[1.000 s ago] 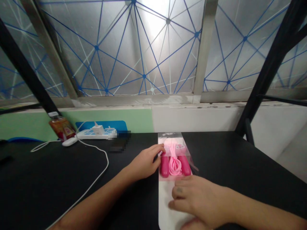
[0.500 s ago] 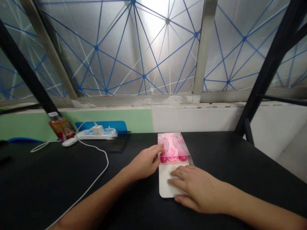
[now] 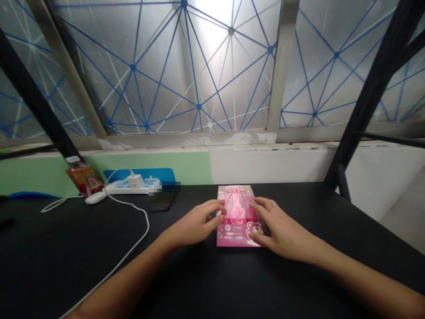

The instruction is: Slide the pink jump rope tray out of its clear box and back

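Observation:
A pink box point(image 3: 229, 241) lies on the black table, its printed front with a bear-like picture at the near end. Through its clear window I see a looped pink cord point(image 3: 237, 208), which looks like a skipping rope. My left hand point(image 3: 199, 221) is at the box's left edge, thumb and fingers apart, fingertips touching or very close to it. Over the right edge, my right hand point(image 3: 282, 226) spreads its fingers, the tips resting on the box and hiding part of the window and print. Neither hand is wrapped round it.
A white power strip point(image 3: 114, 187) with a plugged-in charger point(image 3: 135, 180) stands at the back left, beside a drink bottle point(image 3: 84, 177). A white cable point(image 3: 148, 221) runs across the table's left side. Black metal posts point(image 3: 352, 110) rise before the window.
The white flap that lay open toward me is out of sight; the pink printed front shows there instead. My right hand has moved up from the flap to the box's right side.

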`<state>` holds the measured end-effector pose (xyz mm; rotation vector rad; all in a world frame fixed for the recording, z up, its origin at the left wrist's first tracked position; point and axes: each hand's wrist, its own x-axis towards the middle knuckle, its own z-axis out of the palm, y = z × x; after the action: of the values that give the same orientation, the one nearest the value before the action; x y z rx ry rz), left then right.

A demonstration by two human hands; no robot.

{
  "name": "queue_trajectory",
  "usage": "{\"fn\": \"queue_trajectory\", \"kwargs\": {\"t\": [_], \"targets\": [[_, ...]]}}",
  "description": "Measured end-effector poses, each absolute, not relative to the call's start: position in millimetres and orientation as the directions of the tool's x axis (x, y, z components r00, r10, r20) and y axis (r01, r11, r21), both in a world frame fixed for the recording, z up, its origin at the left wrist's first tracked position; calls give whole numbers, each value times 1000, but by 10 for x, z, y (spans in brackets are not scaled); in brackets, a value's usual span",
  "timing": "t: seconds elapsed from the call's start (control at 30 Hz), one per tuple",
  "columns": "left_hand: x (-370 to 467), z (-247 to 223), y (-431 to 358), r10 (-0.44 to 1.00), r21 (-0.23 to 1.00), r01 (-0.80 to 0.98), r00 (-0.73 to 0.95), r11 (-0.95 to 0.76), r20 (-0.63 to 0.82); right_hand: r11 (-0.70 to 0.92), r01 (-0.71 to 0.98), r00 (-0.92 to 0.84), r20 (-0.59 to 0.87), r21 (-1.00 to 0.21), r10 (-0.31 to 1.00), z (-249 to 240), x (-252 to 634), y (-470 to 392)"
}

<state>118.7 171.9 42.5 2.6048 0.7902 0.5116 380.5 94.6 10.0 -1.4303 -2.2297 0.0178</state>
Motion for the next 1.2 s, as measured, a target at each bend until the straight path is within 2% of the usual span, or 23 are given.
{"fn": "queue_trajectory", "kwargs": {"t": [0.2, 0.33, 0.47, 0.6, 0.7, 0.77, 0.83, 0.97, 1.1, 1.2], "targets": [[1161, 396, 1711, 548, 383, 438, 798, -813, 252, 459, 860, -300, 507, -224, 809, 132, 3814, 985], [1193, 343, 1710, 555, 329, 459, 765, -826, 326, 462, 860, -344, 423, -215, 838, 165, 3875, 986], [1192, 365, 1691, 602, 286, 532, 739, -797, 303, 421, 834, -323, 302, -357, 897, 136, 3919, 1009], [1120, 446, 1704, 640, 410, 553, 761, -725, 107, 436, 709, -385, 213, -554, 898, 165, 3919, 1017], [1085, 470, 1722, 617, 466, 533, 787, -706, 35, 447, 676, -433, 176, -586, 884, 188, 3917, 1021], [1099, 451, 1731, 619, 446, 531, 783, -720, 65, 446, 746, -392, 216, -495, 894, 172, 3919, 1031], [1137, 414, 1736, 632, 418, 542, 768, -729, 105, 450, 827, -362, 292, -338, 885, 139, 3922, 1044], [1199, 361, 1739, 627, 385, 540, 766, -748, 142, 514, 856, -451, 408, -56, 794, 79, 3916, 1066], [1201, 359, 1739, 619, 377, 535, 772, -756, 147, 576, 815, -529, 478, 57, 701, 62, 3858, 1061], [1196, 359, 1742, 615, 382, 529, 774, -758, 150, 638, 764, -604, 463, 102, 649, 51, 3810, 1050]]}}
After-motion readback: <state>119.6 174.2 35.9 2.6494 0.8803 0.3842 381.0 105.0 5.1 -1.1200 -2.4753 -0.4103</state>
